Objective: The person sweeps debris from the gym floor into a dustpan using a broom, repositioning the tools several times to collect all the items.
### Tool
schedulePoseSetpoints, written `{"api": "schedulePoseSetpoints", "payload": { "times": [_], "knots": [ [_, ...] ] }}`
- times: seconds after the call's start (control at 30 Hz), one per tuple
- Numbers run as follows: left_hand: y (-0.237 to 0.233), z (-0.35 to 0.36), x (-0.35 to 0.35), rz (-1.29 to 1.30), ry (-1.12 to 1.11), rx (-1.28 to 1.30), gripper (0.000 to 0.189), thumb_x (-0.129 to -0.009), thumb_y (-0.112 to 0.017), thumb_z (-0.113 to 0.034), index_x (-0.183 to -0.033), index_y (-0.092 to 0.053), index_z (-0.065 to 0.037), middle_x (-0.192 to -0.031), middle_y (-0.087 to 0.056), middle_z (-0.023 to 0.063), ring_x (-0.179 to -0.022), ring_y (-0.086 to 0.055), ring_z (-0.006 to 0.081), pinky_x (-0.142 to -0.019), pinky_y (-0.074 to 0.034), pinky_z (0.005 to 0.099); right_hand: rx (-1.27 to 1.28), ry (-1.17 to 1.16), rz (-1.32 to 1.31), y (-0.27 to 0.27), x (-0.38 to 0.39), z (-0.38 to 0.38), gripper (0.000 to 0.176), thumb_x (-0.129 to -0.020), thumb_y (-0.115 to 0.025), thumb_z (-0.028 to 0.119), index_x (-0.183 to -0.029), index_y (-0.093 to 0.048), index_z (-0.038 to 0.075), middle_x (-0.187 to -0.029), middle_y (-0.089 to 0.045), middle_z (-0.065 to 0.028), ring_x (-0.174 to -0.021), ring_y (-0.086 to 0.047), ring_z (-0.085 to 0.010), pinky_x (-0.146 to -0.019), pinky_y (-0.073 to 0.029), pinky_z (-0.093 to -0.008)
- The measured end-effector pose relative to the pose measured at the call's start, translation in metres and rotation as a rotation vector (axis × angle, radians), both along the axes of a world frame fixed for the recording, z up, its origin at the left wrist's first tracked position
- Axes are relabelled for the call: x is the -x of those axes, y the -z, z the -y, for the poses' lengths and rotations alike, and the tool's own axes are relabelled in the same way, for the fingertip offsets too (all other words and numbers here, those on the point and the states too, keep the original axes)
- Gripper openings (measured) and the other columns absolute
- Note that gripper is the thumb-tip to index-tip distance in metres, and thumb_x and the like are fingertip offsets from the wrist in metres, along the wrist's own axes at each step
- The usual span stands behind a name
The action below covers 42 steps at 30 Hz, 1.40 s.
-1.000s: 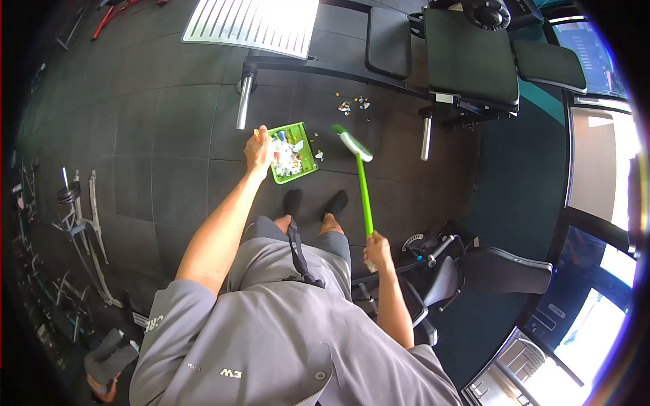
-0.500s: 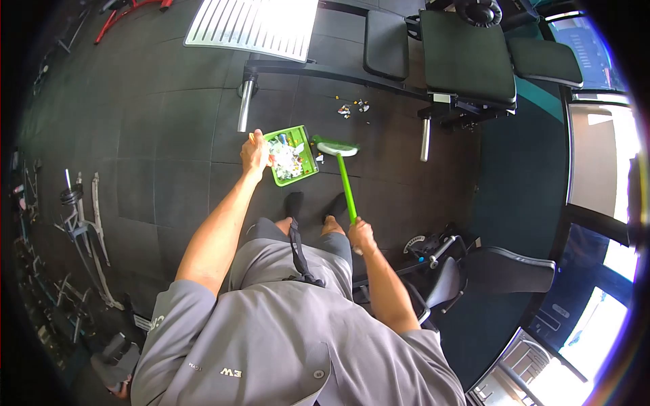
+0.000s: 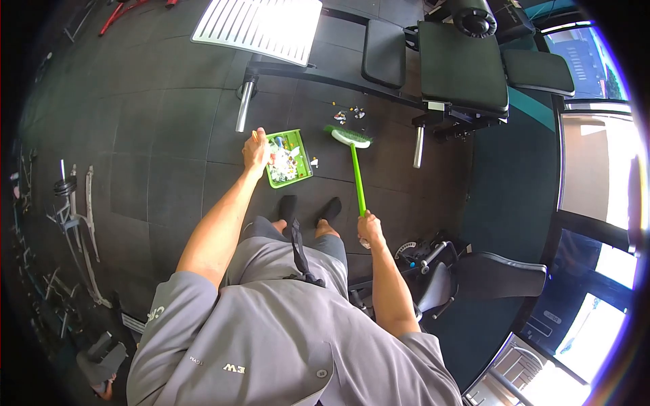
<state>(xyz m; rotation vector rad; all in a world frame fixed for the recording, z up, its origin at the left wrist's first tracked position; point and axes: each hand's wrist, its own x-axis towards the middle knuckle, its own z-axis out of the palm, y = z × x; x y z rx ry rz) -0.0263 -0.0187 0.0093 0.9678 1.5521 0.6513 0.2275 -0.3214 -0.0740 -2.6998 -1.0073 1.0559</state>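
My left hand (image 3: 256,153) grips a green dustpan (image 3: 303,175) at its left edge. In the pan lies a pile of mixed litter (image 3: 284,162), mostly white bits with some coloured pieces. My right hand (image 3: 370,229) is wrapped round the green handle of a broom (image 3: 359,177), whose bristle head rests at the floor right of the dustpan. A small heap of litter scraps (image 3: 349,115) lies on the floor just beyond the broom head. A few more bits (image 3: 314,162) sit right by the dustpan's open side.
Ahead stands a gym machine with black padded seats (image 3: 462,68) and a slatted metal footplate (image 3: 257,27). Metal posts (image 3: 246,107) stick out towards me. Another machine with a black pad (image 3: 501,274) is close on my right. Racks and weights (image 3: 66,189) line the left.
The broom has swung right and away from the dustpan, its head now nearer the far litter heap. My right hand moved right with it. The dustpan stays nearly in place.
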Motion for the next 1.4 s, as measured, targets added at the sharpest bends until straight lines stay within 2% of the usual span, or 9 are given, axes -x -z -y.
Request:
{"api": "schedulePoseSetpoints", "payload": {
  "times": [0.23,0.27,0.43,0.7,0.8,0.93,1.07,1.17,1.4],
  "knots": [
    [-0.001,-0.002,-0.003,-0.009,-0.015,0.013,0.049,-0.095,-0.039,-0.041,-0.075,-0.054,0.001,-0.052,-0.056,0.0090,-0.043,-0.059,0.0185,-0.040,-0.050,0.0314,-0.028,-0.342,-0.169,-0.004,0.049,0.021,0.024,-0.086,-0.051,0.021,-0.086,-0.062,-0.001,-0.071,-0.065,-0.0180,-0.057,-0.065,-0.0280,-0.054,-0.053,-0.0391],
    [0.000,-0.002,-0.004,-0.022,-0.015,0.003,0.049,-0.095,-0.039,-0.041,-0.075,-0.054,0.001,-0.052,-0.056,0.0088,-0.042,-0.059,0.0182,-0.040,-0.050,0.0314,-0.013,0.077,-0.328,-0.015,0.057,0.029,0.022,-0.086,-0.050,0.018,-0.090,-0.061,-0.001,-0.061,-0.060,-0.0121,-0.047,-0.059,-0.0216,-0.048,-0.051,-0.0361],
    [-0.010,0.000,0.000,-0.068,-0.002,-0.028,0.049,-0.095,-0.038,-0.043,-0.074,-0.053,-0.001,-0.052,-0.056,0.0079,-0.042,-0.059,0.0175,-0.040,-0.050,0.0318,-0.012,0.444,-0.475,-0.094,0.054,0.041,0.020,-0.093,-0.044,0.019,-0.096,-0.059,0.006,-0.056,-0.051,-0.0042,-0.042,-0.050,-0.0110,-0.037,-0.044,-0.0277],
    [-0.003,-0.003,-0.003,-0.043,0.028,0.007,0.050,-0.095,-0.038,-0.043,-0.077,-0.055,0.001,-0.053,-0.056,0.0090,-0.043,-0.060,0.0190,-0.044,-0.052,0.0324,-0.001,0.588,-0.438,-0.036,0.031,0.042,0.021,-0.093,-0.045,0.019,-0.094,-0.055,0.000,-0.059,-0.053,-0.0077,-0.044,-0.053,-0.0163,-0.037,-0.046,-0.0317],
    [0.006,-0.007,-0.006,-0.077,0.012,0.003,0.051,-0.094,-0.038,-0.044,-0.076,-0.055,0.000,-0.053,-0.057,0.0095,-0.044,-0.061,0.0200,-0.047,-0.053,0.0327,0.112,0.245,-0.248,0.019,0.042,0.056,0.025,-0.088,-0.047,0.018,-0.092,-0.061,-0.003,-0.062,-0.059,-0.0106,-0.047,-0.057,-0.0187,-0.042,-0.047,-0.0344],
    [0.012,-0.007,-0.008,-0.082,0.018,0.001,0.052,-0.093,-0.038,-0.044,-0.075,-0.056,0.001,-0.054,-0.057,0.0104,-0.044,-0.061,0.0208,-0.049,-0.054,0.0330,0.050,0.377,-0.511,-0.026,0.079,0.059,0.026,-0.089,-0.046,0.018,-0.095,-0.061,-0.002,-0.061,-0.057,-0.0080,-0.047,-0.054,-0.0159,-0.041,-0.046,-0.0315],
    [0.013,-0.007,-0.008,-0.106,0.031,-0.008,0.051,-0.094,-0.037,-0.044,-0.076,-0.056,0.001,-0.054,-0.058,0.0100,-0.044,-0.061,0.0208,-0.049,-0.054,0.0332,0.043,0.661,-0.711,-0.080,0.064,0.064,0.033,-0.094,-0.045,0.020,-0.123,-0.051,0.005,-0.060,-0.049,-0.0034,-0.044,-0.048,-0.0114,-0.038,-0.044,-0.0274],
    [0.002,-0.006,-0.010,-0.081,0.016,0.012,0.050,-0.093,-0.038,-0.044,-0.077,-0.056,0.001,-0.054,-0.058,0.0098,-0.044,-0.062,0.0212,-0.048,-0.054,0.0327,0.011,0.618,-0.608,-0.112,0.058,0.057,0.035,-0.094,-0.044,0.019,-0.125,-0.050,0.005,-0.060,-0.050,-0.0045,-0.044,-0.048,-0.0116,-0.038,-0.043,-0.0272],
    [0.000,0.000,-0.008,0.029,-0.032,-0.003,0.049,-0.093,-0.041,-0.043,-0.079,-0.054,0.003,-0.056,-0.056,0.0119,-0.044,-0.060,0.0215,-0.037,-0.049,0.0333,-0.055,0.478,-0.480,-0.036,0.045,0.052,0.021,-0.094,-0.042,0.018,-0.099,-0.054,0.001,-0.057,-0.050,-0.0048,-0.041,-0.051,-0.0147,-0.036,-0.045,-0.0308]
  ]
}}
